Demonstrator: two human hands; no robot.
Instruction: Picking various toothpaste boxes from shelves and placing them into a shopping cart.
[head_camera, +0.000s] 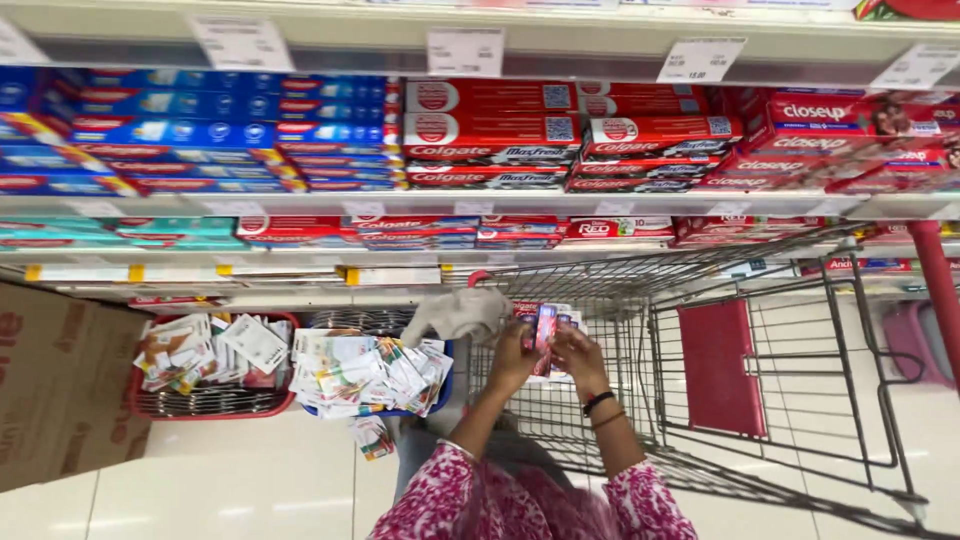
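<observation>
Red and blue cartons (490, 135) on shelves

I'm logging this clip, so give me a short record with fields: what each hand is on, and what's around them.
left hand: left hand grips small blister packs
right hand: right hand holds the same packs
under hands: wire shopping cart
beside cart: red basket and blue basket of carded packets
behind: shelves of toothpaste boxes

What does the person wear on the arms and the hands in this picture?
Both arms have sleeves of pink fabric with a white flower-like pattern: the left sleeve and the right sleeve end below the elbow. The right wrist carries a black band and a thin dark bangle. The left hand and right hand are bare, without gloves; no rings can be made out.
</observation>
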